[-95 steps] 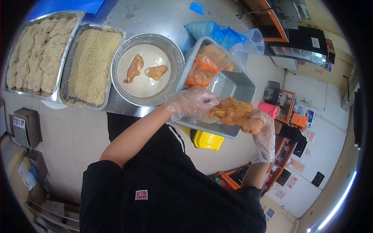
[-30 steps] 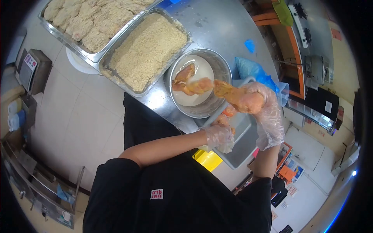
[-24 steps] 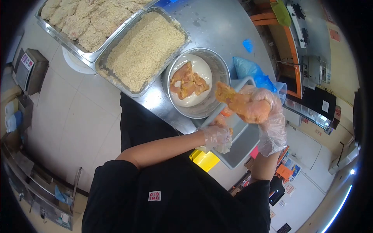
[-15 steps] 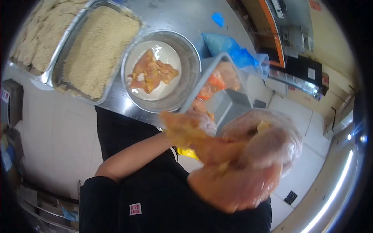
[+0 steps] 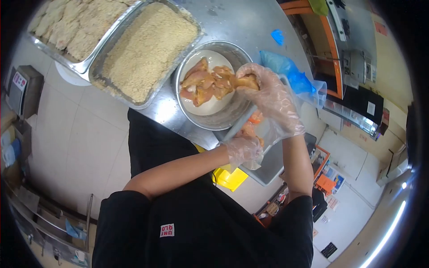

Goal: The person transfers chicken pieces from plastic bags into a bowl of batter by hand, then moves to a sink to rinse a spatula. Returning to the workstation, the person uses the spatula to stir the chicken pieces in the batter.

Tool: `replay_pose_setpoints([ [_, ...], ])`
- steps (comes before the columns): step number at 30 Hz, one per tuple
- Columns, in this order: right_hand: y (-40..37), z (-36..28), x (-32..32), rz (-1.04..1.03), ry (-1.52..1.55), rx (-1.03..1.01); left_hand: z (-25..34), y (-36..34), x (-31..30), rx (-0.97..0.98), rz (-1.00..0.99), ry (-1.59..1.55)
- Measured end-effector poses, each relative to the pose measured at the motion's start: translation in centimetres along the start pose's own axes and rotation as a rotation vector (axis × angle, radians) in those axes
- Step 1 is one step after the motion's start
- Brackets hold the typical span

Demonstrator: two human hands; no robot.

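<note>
My right hand, in a clear plastic glove, is closed on a piece of raw chicken at the right rim of a round metal bowl. Pale liquid fills the bowl's bottom, with raw chicken pieces lying in it. Lower down, my left hand, gloved too, rests at the near side of a grey plastic tub. Beside its fingers are more raw chicken pieces in the tub. Most left fingers are hidden, so I cannot tell how they are closed.
Left of the bowl stands a metal tray of pale crumb coating. Another tray of coated pieces adjoins it. A blue plastic bag lies behind the tub on the steel table. Something yellow shows below the tub.
My right hand has carried the chicken from close to the camera, in front of my chest, forward to the bowl's rim. My left hand stays by the tub. The view has shifted.
</note>
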State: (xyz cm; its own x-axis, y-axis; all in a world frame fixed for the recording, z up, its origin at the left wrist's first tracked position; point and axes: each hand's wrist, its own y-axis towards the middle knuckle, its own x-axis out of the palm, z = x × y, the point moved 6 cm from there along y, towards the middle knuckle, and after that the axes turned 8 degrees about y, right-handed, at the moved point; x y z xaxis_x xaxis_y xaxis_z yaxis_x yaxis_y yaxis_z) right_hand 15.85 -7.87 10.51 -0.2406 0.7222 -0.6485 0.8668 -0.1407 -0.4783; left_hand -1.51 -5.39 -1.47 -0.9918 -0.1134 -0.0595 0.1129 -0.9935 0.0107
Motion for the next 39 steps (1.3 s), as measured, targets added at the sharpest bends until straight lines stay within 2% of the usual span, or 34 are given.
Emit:
replay_pose_setpoints([
  [1,0.4,0.2,0.2,-0.004,0.043,-0.022,0.2,-0.1,0.1,-0.027,0.038,0.108],
  [3,1.3,0.9,0.6,0.063,0.025,-0.063,-3.7,2.0,4.7,-0.002,0.13,-0.246],
  [5,0.9,0.4,0.1,0.165,-0.113,-0.134,-4.2,2.2,5.1,0.065,0.149,-0.245],
  [7,-1.7,-0.8,-1.2,0.294,-0.375,-0.239,-1.6,1.2,2.8,0.184,0.146,0.112],
  [9,-5.7,0.8,-3.3,0.18,-0.387,0.125,-0.4,1.2,2.4,0.332,0.251,0.473],
  [11,-11.6,2.9,-4.7,-0.005,-0.291,0.56,0.5,0.9,1.0,0.309,0.269,0.393],
  [13,-17.7,9.7,-4.2,-0.224,-0.1,0.556,2.2,-0.4,-2.9,0.106,0.15,-0.123],
  [15,-19.5,12.3,-0.6,-0.226,-0.269,0.329,3.1,-0.7,-3.3,0.131,0.188,-0.138],
  [17,-19.3,16.6,3.1,-0.007,-0.183,0.383,3.3,-0.5,-2.6,0.121,0.137,-0.167],
  [19,-19.2,21.4,6.0,0.169,0.219,0.402,2.7,0.2,-1.3,0.071,0.01,-0.207],
  [20,-18.9,22.6,6.6,0.252,0.418,0.401,2.8,0.0,-1.5,0.065,0.034,-0.231],
  [22,-18.5,20.4,5.6,0.307,0.271,0.483,3.0,-0.4,-2.4,0.051,0.09,-0.274],
  [23,-18.7,18.7,4.8,0.334,0.198,0.532,3.2,-0.5,-2.8,0.084,0.127,-0.191],
  [25,-18.5,14.9,4.2,0.026,-0.203,0.551,3.6,-0.3,-3.3,0.159,0.198,-0.032],
  [26,-18.6,14.1,4.2,-0.132,-0.405,0.55,3.4,-0.1,-2.9,0.165,0.193,-0.067],
  [29,-19.3,14.0,3.4,-0.021,-0.232,0.518,3.0,0.2,-2.5,0.123,0.183,-0.12],
  [31,-19.2,14.8,4.6,0.094,0.062,0.542,4.2,-0.6,-4.0,0.035,0.163,-0.085],
  [32,-19.1,15.4,5.3,0.158,0.208,0.554,4.2,-0.6,-3.5,0.052,0.131,-0.095],
  [33,-18.3,15.0,6.7,-0.082,-0.064,0.438,4.0,-0.4,-2.9,0.071,0.103,-0.105],
  [37,-16.9,16.2,9.0,-0.054,-0.007,0.272,3.8,-0.9,-1.5,0.213,0.106,-0.058],
  [39,-16.6,16.3,9.1,-0.072,0.008,0.219,4.5,-1.4,-2.1,0.219,0.125,-0.102],
])
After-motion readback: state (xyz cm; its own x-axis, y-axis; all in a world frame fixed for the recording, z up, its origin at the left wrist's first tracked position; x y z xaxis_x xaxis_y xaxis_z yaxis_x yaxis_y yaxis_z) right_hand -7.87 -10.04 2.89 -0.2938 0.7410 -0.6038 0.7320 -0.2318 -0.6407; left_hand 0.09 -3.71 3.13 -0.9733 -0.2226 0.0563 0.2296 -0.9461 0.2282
